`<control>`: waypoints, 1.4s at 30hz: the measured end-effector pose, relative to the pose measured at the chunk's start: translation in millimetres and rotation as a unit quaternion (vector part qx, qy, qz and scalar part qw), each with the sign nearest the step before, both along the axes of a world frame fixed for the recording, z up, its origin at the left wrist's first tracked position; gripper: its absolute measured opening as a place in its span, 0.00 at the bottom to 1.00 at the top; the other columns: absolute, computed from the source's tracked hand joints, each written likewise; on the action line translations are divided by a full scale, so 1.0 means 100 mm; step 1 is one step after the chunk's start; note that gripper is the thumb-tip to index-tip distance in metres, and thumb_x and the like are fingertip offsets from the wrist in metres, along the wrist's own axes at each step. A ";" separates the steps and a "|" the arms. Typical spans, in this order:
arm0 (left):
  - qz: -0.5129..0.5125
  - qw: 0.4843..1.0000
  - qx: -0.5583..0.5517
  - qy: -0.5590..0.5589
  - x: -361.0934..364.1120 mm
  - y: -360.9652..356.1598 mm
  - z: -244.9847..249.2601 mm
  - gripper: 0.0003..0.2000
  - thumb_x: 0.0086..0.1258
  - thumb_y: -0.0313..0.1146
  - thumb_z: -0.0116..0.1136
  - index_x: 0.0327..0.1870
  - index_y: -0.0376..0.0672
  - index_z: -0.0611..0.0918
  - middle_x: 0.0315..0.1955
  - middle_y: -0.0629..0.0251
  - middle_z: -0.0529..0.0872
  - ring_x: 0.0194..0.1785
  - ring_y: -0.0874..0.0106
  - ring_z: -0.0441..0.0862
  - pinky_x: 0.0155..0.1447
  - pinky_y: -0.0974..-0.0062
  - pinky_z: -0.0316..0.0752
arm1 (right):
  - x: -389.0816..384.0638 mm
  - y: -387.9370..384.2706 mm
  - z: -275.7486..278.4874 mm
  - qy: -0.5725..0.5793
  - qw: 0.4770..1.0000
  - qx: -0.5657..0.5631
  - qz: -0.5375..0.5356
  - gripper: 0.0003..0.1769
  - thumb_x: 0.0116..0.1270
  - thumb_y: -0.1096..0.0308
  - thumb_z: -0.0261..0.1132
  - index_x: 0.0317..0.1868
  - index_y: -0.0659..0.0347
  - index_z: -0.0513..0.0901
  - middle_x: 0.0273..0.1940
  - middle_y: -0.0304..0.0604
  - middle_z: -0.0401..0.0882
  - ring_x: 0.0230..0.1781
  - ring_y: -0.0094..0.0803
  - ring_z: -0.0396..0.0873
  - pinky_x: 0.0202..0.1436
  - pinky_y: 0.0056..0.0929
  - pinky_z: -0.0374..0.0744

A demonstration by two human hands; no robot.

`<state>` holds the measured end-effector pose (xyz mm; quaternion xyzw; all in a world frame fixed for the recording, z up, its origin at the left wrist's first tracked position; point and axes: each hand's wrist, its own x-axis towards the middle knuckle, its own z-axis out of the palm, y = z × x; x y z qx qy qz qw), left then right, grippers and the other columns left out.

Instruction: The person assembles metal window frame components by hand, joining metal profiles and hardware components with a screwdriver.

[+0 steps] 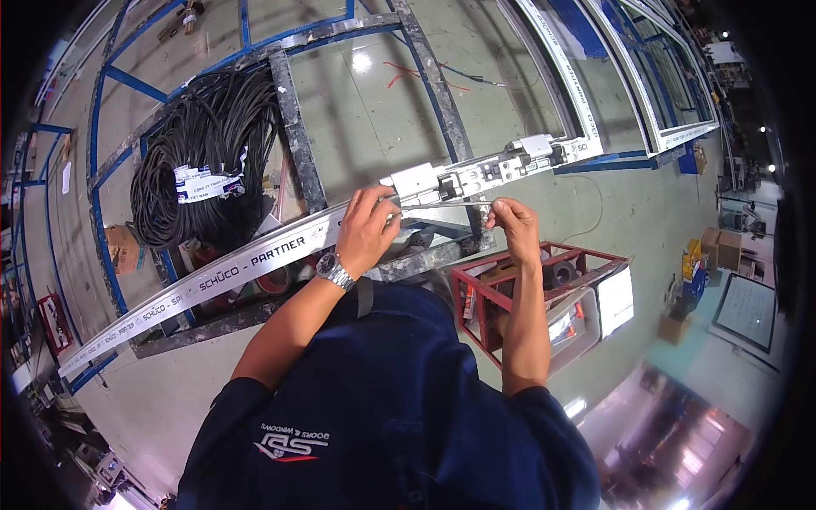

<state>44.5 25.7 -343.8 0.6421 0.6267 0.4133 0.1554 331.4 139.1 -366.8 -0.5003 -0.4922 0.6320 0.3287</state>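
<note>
A long white window frame profile [252,265] printed with SCHÜCO PARTNER runs across in front of me, tape along its face. White and silver metal hinge hardware [489,176] sits along its right part. My left hand [367,228], wearing a metal watch [334,269], rests at the profile with its fingers curled in. From these fingertips a thin metal rod [446,205] extends to the right, just below the hardware. My right hand [516,227] pinches the rod's other end. Where the rod meets the left fingers is partly hidden.
The profile lies over a paint-spattered blue steel stand [293,127]. A bundle of black rubber gasket [200,140] hangs at the left. By my right arm stands a red tool rack [501,293]. Another white frame [557,64] reaches away at the upper right. Cardboard boxes [722,249] are farther right.
</note>
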 end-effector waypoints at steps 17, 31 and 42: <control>-0.003 1.000 -0.001 0.010 0.00 0.00 -0.01 0.08 0.58 0.23 0.68 0.36 0.40 0.81 0.52 0.56 0.81 0.51 0.54 0.79 0.55 0.60 0.76 | 0.09 0.16 -0.25 0.080 0.992 -0.068 0.066 0.11 0.76 0.66 0.63 0.40 0.68 0.84 0.30 0.39 0.81 0.28 0.24 0.78 0.35 0.23 0.77; 0.013 1.000 0.013 0.024 0.30 -0.21 0.23 0.08 0.60 0.27 0.69 0.40 0.42 0.84 0.44 0.60 0.85 0.47 0.57 0.82 0.52 0.64 0.77 | -0.20 0.40 0.18 -0.066 0.986 -0.135 0.071 0.14 0.72 0.59 0.68 0.38 0.65 0.84 0.20 0.35 0.76 0.15 0.21 0.71 0.21 0.20 0.70; 0.203 0.598 -0.193 -0.751 1.03 0.27 -0.16 0.15 0.79 0.39 0.56 0.54 0.35 0.80 0.48 0.57 0.86 0.48 0.67 0.87 0.51 0.69 0.83 | -0.21 0.57 0.36 -0.107 0.962 -0.185 0.168 0.15 0.73 0.62 0.66 0.35 0.67 0.85 0.19 0.39 0.78 0.12 0.23 0.72 0.16 0.22 0.68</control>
